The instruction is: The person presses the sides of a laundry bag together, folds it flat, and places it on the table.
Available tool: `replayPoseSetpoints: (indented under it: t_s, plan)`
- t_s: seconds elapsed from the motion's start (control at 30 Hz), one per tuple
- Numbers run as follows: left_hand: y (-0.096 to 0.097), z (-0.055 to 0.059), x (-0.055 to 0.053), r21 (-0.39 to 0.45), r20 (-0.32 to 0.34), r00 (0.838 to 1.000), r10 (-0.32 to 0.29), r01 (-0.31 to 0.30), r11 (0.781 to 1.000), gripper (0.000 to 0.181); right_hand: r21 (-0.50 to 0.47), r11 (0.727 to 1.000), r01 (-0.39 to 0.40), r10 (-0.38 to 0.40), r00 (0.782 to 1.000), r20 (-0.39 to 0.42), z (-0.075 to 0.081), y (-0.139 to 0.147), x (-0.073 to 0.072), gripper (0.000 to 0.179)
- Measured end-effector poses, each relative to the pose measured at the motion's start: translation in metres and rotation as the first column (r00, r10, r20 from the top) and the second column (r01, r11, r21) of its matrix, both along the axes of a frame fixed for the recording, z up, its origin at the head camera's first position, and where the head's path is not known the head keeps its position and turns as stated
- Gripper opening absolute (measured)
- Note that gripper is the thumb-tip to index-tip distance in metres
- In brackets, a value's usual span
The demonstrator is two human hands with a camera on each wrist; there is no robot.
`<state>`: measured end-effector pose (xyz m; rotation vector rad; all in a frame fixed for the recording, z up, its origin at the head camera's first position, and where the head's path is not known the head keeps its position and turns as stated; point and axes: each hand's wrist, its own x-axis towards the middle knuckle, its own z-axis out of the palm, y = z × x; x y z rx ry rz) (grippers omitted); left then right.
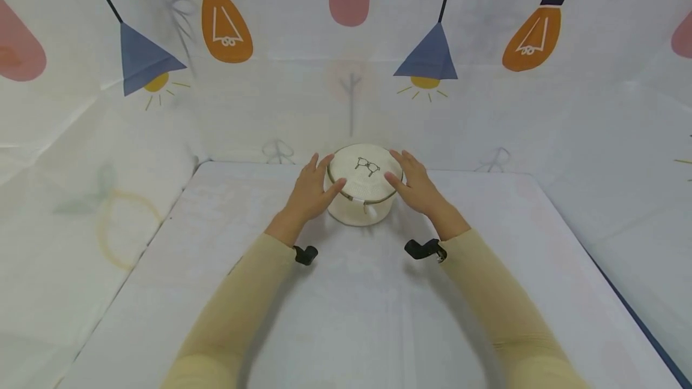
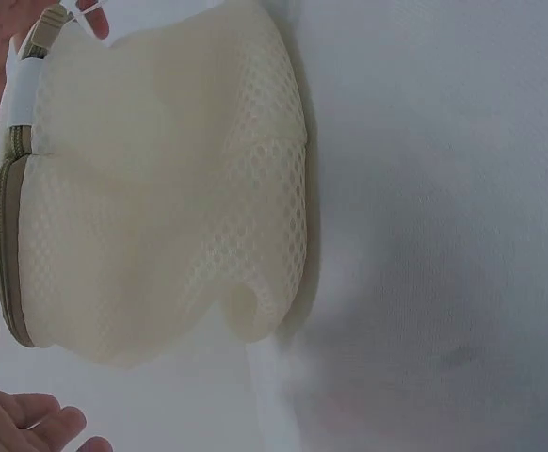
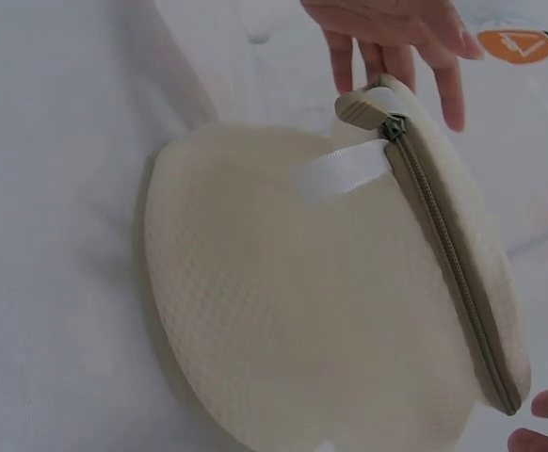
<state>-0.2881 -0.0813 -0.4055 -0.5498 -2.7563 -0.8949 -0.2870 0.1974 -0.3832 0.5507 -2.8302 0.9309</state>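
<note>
A cream, drum-shaped mesh laundry bag (image 1: 359, 212) stands upright at the far side of the table. Its round top bears a dark line drawing, and an olive zip (image 3: 443, 245) runs around the rim. The zip's pull (image 3: 361, 111) and a white ribbon tag (image 3: 345, 174) show in the right wrist view. At the bag's left rim is my left hand (image 1: 315, 188), fingers spread and fairly straight. My right hand (image 1: 418, 188) mirrors it at the right rim, thumb over the top's edge. Neither hand curls around the bag. The mesh side (image 2: 161, 188) sags inward near its base.
A white-covered table (image 1: 357, 305) extends from the bag toward me. Behind it hangs a pale cloth wall (image 1: 292, 107) printed with lamps and bulbs. Black wrist mounts (image 1: 424, 249) stick out below both wrists.
</note>
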Motion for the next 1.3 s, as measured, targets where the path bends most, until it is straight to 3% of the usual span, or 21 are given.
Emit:
replayPoseSetpoints:
  t_s: [0.23,0.47,0.67,0.97,1.3]
  plan:
    - [0.009,-0.005,-0.003,0.134,0.052,0.999,-0.012,0.005,0.991,0.078,-0.097,0.995,0.028,-0.028,1.0,0.004,-0.01,-0.008,-0.007,0.07]
    - [0.017,-0.008,-0.003,0.2,0.082,0.997,-0.01,-0.006,0.98,0.073,-0.2,0.979,0.042,-0.034,0.999,0.043,-0.017,-0.013,-0.007,0.067]
    - [0.02,-0.011,-0.004,0.226,0.063,0.998,-0.009,-0.006,0.974,0.07,-0.247,0.967,0.067,-0.045,0.994,0.097,-0.02,-0.017,-0.007,0.066]
    - [0.027,-0.017,-0.006,0.275,0.09,0.996,-0.021,-0.004,0.961,0.072,-0.266,0.957,0.115,-0.072,0.983,0.167,-0.027,-0.022,-0.005,0.066]
    - [0.035,-0.012,-0.002,0.343,0.037,0.997,-0.065,0.049,0.938,0.073,-0.345,0.929,0.131,-0.078,0.984,0.163,-0.021,-0.026,0.003,0.067]
